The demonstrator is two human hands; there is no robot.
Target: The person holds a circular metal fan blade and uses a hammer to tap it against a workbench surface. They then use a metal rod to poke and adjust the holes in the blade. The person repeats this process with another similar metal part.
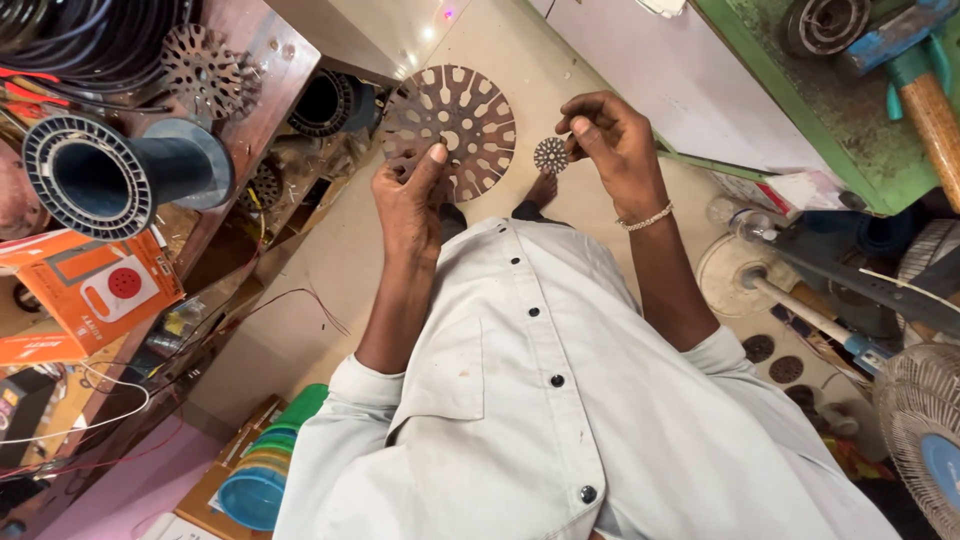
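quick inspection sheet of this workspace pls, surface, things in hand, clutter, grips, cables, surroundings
surface: wooden bench at left, green bench at right, pale floor below.
job's things: large slotted metal disc and small toothed disc, held apart.
clutter: dark spool, orange box, another slotted disc, stacked plastic bowls.
grips: left hand pinches the large disc, thumb on its face; right hand pinches the small disc with its fingertips.
cables: black cable coil top left; red and white wires hang off the bench.
surroundings: hammer, fan guard at right.
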